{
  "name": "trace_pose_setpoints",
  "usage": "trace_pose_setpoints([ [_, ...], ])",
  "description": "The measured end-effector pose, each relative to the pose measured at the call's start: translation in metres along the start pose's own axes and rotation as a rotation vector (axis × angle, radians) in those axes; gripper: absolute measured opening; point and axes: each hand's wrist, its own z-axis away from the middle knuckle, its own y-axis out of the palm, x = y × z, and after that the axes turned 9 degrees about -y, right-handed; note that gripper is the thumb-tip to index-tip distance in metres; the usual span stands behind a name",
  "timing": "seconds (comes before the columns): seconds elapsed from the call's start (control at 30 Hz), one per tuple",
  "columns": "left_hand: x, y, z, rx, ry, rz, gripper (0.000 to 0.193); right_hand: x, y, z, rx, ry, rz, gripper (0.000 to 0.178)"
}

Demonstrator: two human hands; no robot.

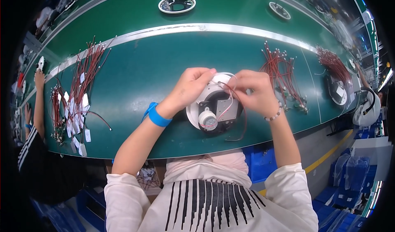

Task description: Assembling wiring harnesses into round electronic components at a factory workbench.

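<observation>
On the green table in front of me lies a round white housing (192,113) with a black inner part, a flat metal plate (227,110) and a small white cylindrical motor (207,121). My left hand (191,86) is closed at its upper left rim, thumb pressed against the curled fingers. On the other side my right hand (255,92) pinches thin red and white wires (245,119) near the top of the housing. The wires loop past its fingertips and trail over the plate to the table. Both sets of fingertips are partly hidden.
Bundles of red wires lie at left (84,73) and right (279,71), white tags among the left ones. Farther right sit another wire bundle (335,65) and a white housing (338,92). Round white rings (177,10) stand on the far strip. Co-workers' arms (39,96) reach in at both sides.
</observation>
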Motion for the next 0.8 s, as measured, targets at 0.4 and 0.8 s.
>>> trace_pose_setpoints([
  [0.4,0.005,-0.002,-0.003,0.008,-0.005,-0.004,0.03,0.008,-0.001,-0.004,-0.017,0.127,0.032,0.011],
  [0.8,0.006,-0.004,-0.002,0.022,-0.011,-0.013,0.03,0.008,0.004,-0.005,0.028,-0.105,0.168,0.019],
])
